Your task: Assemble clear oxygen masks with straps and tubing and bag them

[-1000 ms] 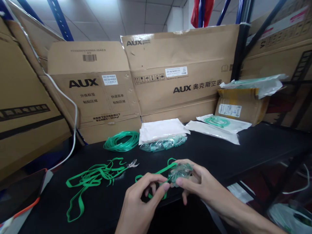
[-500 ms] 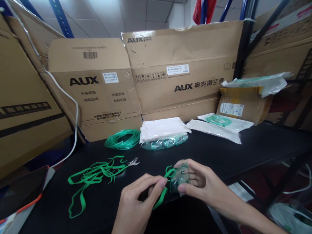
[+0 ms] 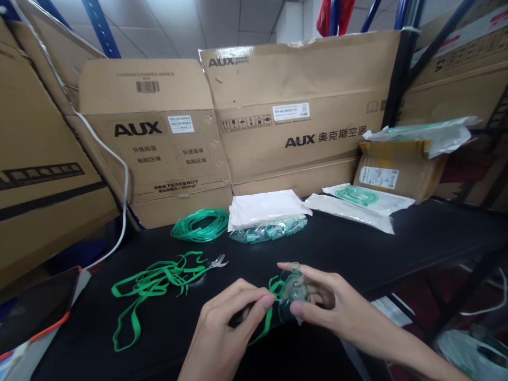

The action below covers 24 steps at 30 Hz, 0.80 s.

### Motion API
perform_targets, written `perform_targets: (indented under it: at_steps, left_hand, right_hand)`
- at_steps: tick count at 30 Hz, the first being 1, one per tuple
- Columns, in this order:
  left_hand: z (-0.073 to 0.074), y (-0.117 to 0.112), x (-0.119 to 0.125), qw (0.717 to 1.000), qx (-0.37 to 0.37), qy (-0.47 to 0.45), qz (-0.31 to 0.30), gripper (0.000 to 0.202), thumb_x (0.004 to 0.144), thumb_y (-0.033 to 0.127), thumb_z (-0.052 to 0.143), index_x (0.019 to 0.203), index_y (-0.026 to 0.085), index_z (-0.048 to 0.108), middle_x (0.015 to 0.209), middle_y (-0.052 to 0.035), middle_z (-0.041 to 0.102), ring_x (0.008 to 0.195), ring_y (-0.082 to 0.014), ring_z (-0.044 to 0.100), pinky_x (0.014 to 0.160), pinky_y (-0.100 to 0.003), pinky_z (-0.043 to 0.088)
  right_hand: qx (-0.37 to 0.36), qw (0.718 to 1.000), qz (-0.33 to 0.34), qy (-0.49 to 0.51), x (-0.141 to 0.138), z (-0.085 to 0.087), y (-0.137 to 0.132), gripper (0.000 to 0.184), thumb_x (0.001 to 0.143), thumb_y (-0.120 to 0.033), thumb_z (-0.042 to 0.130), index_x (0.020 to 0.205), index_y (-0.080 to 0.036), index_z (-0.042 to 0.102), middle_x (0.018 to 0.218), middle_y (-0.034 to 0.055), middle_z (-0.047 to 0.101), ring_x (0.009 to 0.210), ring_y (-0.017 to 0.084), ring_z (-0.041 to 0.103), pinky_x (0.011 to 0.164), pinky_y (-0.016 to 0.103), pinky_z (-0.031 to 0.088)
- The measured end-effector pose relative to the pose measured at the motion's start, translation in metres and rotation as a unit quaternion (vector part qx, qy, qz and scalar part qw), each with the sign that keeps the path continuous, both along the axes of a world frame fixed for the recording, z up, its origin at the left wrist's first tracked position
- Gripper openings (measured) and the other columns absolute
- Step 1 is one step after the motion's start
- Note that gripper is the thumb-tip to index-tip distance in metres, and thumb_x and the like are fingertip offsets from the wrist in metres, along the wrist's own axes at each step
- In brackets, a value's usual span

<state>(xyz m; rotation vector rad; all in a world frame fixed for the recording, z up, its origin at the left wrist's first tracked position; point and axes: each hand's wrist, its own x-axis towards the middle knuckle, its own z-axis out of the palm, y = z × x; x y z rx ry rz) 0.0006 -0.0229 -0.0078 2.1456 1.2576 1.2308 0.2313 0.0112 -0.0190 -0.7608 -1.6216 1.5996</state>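
My right hand (image 3: 329, 296) is closed around a clear green oxygen mask (image 3: 292, 299) near the table's front edge, thumb on the near side. A green elastic strap (image 3: 266, 324) runs from the mask's left side. My left hand (image 3: 238, 312) pinches that strap between thumb and forefinger, close beside the mask; its other fingers are curled under and partly hidden. Left of my hands lies a loose tangle of green straps (image 3: 159, 283), with small cutters (image 3: 217, 262) at its right end, jaws pointing right.
Behind are a coil of green tubing (image 3: 200, 225), clear bagged masks (image 3: 270, 231) under a white packet (image 3: 268, 209), and more packets (image 3: 349, 211). A small carton (image 3: 397, 174) stands right. Large cardboard panels (image 3: 297, 121) wall the back. A tablet-like device (image 3: 39, 307) lies left.
The mask has turned slightly in my right hand, its upper edge tipping left. My left hand has shifted a little right, still pinching the strap. Things on the table stay put.
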Motion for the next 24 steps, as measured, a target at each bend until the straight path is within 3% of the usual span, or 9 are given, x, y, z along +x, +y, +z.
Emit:
perform_targets:
  at_steps: [6,9,13,16,19,22,24]
  left_hand:
    - [0.007,-0.003,-0.003,0.999,-0.014,0.028,-0.044,0.017,0.103,0.021,0.060,0.100,0.027,0.076,0.093,0.0017,0.069,0.081,-0.0122,0.068,0.074,-0.019,0.051]
    - [0.009,-0.003,-0.004,0.998,-0.012,0.041,-0.048,0.019,0.103,0.020,0.059,0.101,0.028,0.076,0.094,0.0017,0.069,0.082,-0.0120,0.068,0.075,-0.018,0.051]
    - [0.005,-0.002,-0.004,0.997,-0.017,0.038,-0.059,0.019,0.102,0.019,0.061,0.099,0.028,0.077,0.093,0.0016,0.070,0.081,-0.0114,0.068,0.074,-0.017,0.051]
    - [0.001,0.000,-0.003,0.997,-0.045,0.016,-0.057,0.017,0.100,0.024,0.065,0.103,0.030,0.081,0.092,0.0017,0.073,0.080,-0.0118,0.070,0.074,-0.017,0.052]
    - [-0.001,0.001,0.001,0.996,-0.084,0.003,-0.040,0.016,0.098,0.031,0.068,0.101,0.032,0.084,0.086,0.0014,0.075,0.077,-0.0135,0.071,0.069,-0.018,0.051]
    - [-0.003,0.001,0.005,0.994,-0.109,0.002,-0.010,0.019,0.096,0.039,0.068,0.094,0.031,0.085,0.080,0.0005,0.074,0.070,-0.0147,0.066,0.062,-0.020,0.048]
    - [-0.004,0.000,0.008,0.992,-0.124,0.000,0.013,0.024,0.097,0.042,0.065,0.089,0.028,0.084,0.077,-0.0002,0.072,0.068,-0.0155,0.063,0.061,-0.022,0.046]
  right_hand:
    - [0.025,0.999,-0.006,-0.038,0.001,-0.002,0.001,0.061,0.093,-0.041,0.074,0.150,-0.032,0.053,0.091,-0.0016,0.064,0.084,0.017,0.060,0.084,0.034,0.051]
    - [0.033,0.997,-0.007,-0.063,0.001,0.000,0.001,0.061,0.094,-0.040,0.073,0.151,-0.033,0.052,0.097,-0.0011,0.065,0.075,0.013,0.050,0.071,0.028,0.046]
    - [0.041,0.996,-0.007,-0.081,0.000,0.002,0.001,0.059,0.092,-0.040,0.075,0.147,-0.032,0.056,0.090,-0.0030,0.060,0.069,0.012,0.041,0.063,0.025,0.039]
    - [0.035,0.997,-0.009,-0.061,-0.002,0.001,0.001,0.058,0.090,-0.040,0.078,0.143,-0.031,0.056,0.090,-0.0038,0.060,0.068,0.010,0.043,0.061,0.023,0.039]
    - [0.046,0.998,-0.040,-0.025,-0.006,-0.003,0.000,0.054,0.090,-0.037,0.078,0.138,-0.031,0.054,0.103,-0.0008,0.065,0.072,0.011,0.053,0.064,0.023,0.046]
    - [0.123,0.984,-0.126,-0.037,-0.009,-0.008,-0.003,0.041,0.092,-0.033,0.075,0.128,-0.030,0.055,0.120,0.0041,0.065,0.074,0.012,0.060,0.065,0.025,0.052]
    - [0.248,0.949,-0.187,-0.063,-0.010,-0.009,-0.006,0.033,0.093,-0.028,0.073,0.122,-0.030,0.058,0.131,0.0071,0.062,0.086,0.016,0.065,0.073,0.028,0.055]
